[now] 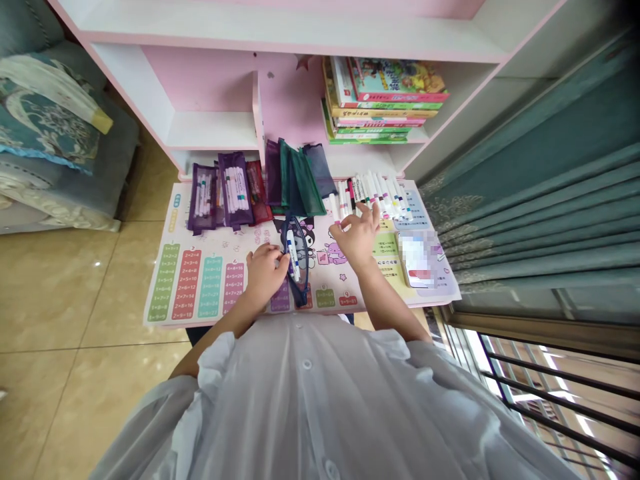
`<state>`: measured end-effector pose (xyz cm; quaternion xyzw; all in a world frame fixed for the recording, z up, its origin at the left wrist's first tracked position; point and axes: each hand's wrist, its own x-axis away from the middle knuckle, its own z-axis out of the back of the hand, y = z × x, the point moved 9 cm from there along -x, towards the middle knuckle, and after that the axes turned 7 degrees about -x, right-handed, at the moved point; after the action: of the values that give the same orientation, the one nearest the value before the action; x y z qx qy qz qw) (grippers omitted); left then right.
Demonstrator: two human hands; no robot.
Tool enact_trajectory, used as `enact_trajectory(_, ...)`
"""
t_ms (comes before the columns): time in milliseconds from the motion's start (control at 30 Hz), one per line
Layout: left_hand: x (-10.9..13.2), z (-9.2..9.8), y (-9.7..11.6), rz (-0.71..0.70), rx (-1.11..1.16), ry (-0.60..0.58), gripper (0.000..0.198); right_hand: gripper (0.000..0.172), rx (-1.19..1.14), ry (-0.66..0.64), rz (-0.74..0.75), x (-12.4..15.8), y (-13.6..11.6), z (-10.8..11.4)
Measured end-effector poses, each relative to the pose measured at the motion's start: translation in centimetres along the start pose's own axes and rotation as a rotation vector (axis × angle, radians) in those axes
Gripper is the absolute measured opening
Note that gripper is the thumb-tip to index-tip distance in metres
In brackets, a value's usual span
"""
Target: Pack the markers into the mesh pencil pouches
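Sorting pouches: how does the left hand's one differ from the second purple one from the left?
The dark blue mesh pouch tilts up in the left hand; the purple pouch lies flat on the times-table mat. The blue looks narrower than the purple. Both are see-through, holding white markers.

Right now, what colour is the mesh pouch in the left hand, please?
Navy pouch, clearest in the head view.

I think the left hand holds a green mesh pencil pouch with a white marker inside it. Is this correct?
Not quite: the head view shows a dark blue mesh pouch, not green. The rest is right: the left hand holds it, with a white marker inside.
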<state>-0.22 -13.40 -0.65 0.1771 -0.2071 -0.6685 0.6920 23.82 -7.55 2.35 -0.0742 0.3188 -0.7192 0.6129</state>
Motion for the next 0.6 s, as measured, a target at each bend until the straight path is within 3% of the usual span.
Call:
enact_trajectory(100, 0.0, 0.2, 0.2, -0.006, -0.001, 0.003, 0.023, 0.012, -0.119, -0.046, 0.077, 3.5, -2.3, 0.7)
enact_trajectory(267, 0.0, 0.4, 0.4, 0.002, -0.008, 0.006, 0.022, 0.013, -0.230, -0.178, 0.140, 7.5, -5.3, -0.5)
enact_trajectory(600, 0.2, 0.6, 0.1, 0.004, -0.007, 0.040, 0.022, 0.011, -0.102, -0.373, 0.114, 8.5, -6.9, -3.3)
